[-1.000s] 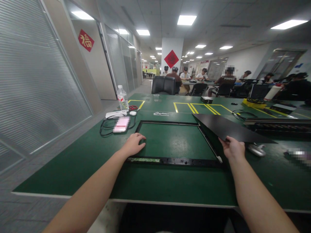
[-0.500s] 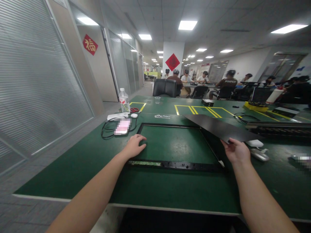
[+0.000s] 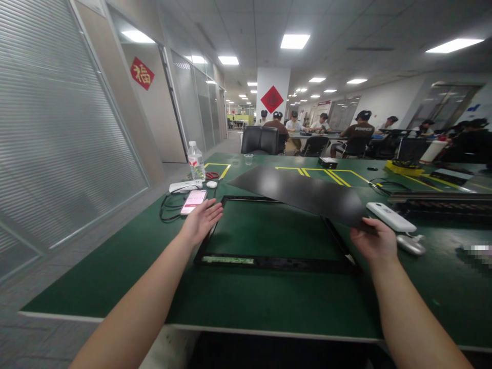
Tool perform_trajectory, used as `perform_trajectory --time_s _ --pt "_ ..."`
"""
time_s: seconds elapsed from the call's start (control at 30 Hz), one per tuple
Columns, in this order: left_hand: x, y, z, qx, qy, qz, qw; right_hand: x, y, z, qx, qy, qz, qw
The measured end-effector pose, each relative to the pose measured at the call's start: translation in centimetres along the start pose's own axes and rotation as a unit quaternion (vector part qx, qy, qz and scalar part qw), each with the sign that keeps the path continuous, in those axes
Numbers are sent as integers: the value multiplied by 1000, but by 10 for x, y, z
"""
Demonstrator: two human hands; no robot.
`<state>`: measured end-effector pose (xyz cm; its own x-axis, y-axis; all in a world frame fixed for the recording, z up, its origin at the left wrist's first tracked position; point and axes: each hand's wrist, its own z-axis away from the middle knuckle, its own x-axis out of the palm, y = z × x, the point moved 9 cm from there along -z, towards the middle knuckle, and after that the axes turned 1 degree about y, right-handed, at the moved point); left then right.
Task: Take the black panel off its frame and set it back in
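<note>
A thin black rectangular panel (image 3: pixel 300 195) hangs tilted above a black empty frame (image 3: pixel 269 262) that lies flat on the green table (image 3: pixel 249 297). My right hand (image 3: pixel 374 241) grips the panel by its near right corner, fingers closed on the edge. My left hand (image 3: pixel 202 218) is raised just above the frame's left side, fingers stretched out and apart, holding nothing. The panel's far left corner reaches over the frame's back edge.
Left of the frame lie a phone (image 3: pixel 193 201), black cables (image 3: pixel 169 207), a water bottle (image 3: pixel 196 160) and a plastic cup (image 3: pixel 248 159). A white remote (image 3: pixel 390 217) and a silver mouse (image 3: pixel 411 244) sit at the right. Several people sit at desks behind.
My right hand swung the black panel leftward, from beside the frame to over it. My left hand lifted off the frame's left edge and opened.
</note>
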<state>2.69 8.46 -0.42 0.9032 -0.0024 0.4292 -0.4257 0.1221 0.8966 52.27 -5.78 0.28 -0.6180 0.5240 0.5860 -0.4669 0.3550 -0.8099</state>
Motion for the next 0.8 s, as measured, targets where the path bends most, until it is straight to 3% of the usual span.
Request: perform_trajectory --time_s 0.23,0.47,0.63,0.8 --pt "17 6 15 -44 -59 83 994 14 -1 16 10 -45 78 996" --pt "6 7 13 -39 -39 125 991 23 5 22 46 -82 52 994" --pt "8 11 11 -8 -40 92 995 25 20 21 107 -105 108 983" --pt "6 21 14 15 0 120 993 21 42 23 186 -118 175 960"
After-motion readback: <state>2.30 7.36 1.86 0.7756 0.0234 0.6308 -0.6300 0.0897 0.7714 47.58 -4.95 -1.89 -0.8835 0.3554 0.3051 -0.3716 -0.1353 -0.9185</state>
